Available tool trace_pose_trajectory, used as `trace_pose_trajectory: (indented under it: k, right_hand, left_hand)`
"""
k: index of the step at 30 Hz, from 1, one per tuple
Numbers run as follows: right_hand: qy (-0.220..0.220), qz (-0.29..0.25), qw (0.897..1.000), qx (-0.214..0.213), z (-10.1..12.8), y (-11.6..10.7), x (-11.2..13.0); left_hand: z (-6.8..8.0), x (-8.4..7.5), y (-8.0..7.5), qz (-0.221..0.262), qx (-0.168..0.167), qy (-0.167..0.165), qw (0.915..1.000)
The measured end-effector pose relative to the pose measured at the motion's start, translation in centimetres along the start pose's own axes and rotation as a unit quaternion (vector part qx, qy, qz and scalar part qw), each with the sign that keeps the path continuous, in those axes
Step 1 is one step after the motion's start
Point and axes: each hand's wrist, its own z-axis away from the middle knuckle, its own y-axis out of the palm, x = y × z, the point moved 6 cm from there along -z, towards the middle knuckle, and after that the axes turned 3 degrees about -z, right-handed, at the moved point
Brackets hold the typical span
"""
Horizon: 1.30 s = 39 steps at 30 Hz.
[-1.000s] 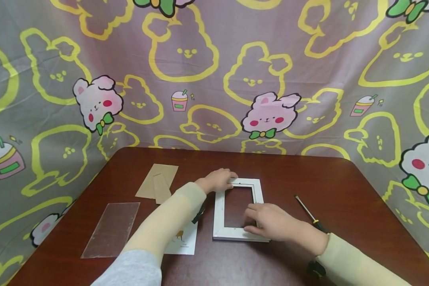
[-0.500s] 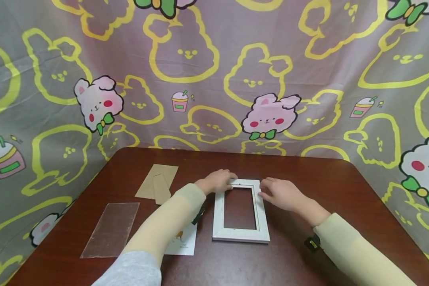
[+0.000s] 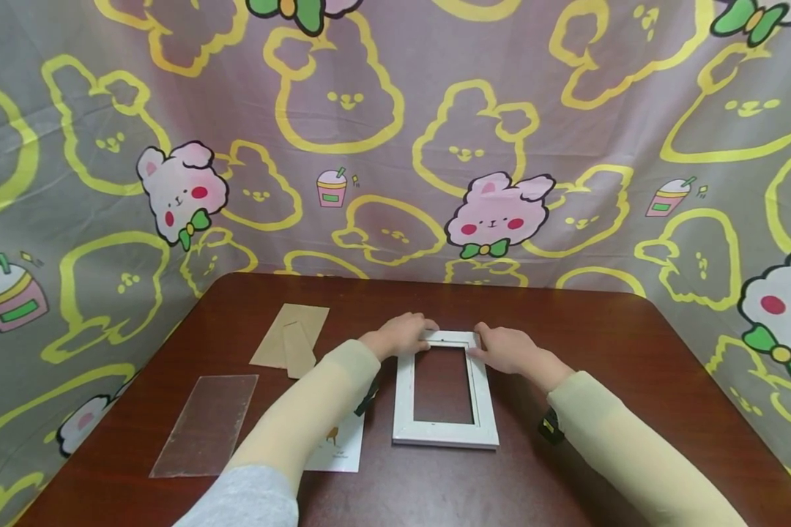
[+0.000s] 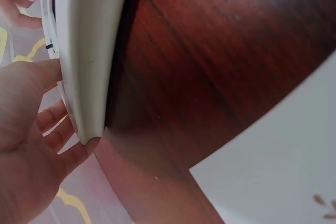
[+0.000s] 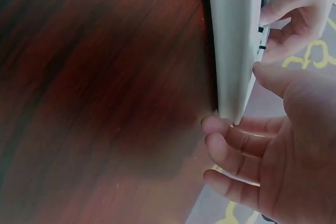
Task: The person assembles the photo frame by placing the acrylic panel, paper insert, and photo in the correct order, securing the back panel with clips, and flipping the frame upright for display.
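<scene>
My left hand (image 3: 400, 335) and right hand (image 3: 504, 348) each pinch a far corner of the white frame (image 3: 444, 433), lying flat mid-desk (image 3: 633, 366). I judge even grips best, thumbs on top, lifting both corners together so it won't twist

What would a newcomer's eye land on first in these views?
Most likely the white picture frame, lying flat at the middle of the dark wooden table, with the left hand and right hand gripping its two far corners. Next, the loud bunny-print cloth behind the table, then the clear pane and brown backing board lying to the left.
</scene>
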Motion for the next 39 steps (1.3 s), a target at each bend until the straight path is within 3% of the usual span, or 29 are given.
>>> trace_pose_trajectory:
  k: [6, 13, 23, 29, 32, 39]
  right_hand:
    - [0.011, -0.007, 1.000, 0.014, -1.3, 0.4, 0.2]
    - [0.019, -0.101, 0.994, 0.045, -2.2, 1.1, 0.4]
    - [0.023, -0.126, 0.990, 0.060, -2.5, 1.3, 0.3]
    - [0.014, -0.143, 0.988, 0.060, -2.2, 1.4, 0.1]
    - [0.015, -0.149, 0.987, 0.061, -2.2, 1.3, 0.1]
    - [0.024, -0.149, 0.986, 0.065, -2.1, 1.2, 0.2]
  left_hand:
    - [0.1, 0.1, -0.1, -0.003, -0.003, 0.002, 1.0000]
    - [0.6, -0.4, -0.5, -0.017, -0.004, -0.005, 0.9998]
    - [1.4, 0.2, -1.3, -0.031, 0.001, -0.010, 0.9995]
    - [4.8, 1.4, -3.9, 0.051, -0.066, 0.003, 0.9965]
    - [7.3, 2.7, -4.9, 0.057, -0.099, 0.008, 0.9934]
    - [13.1, 6.3, -6.2, 0.114, -0.127, -0.013, 0.9853]
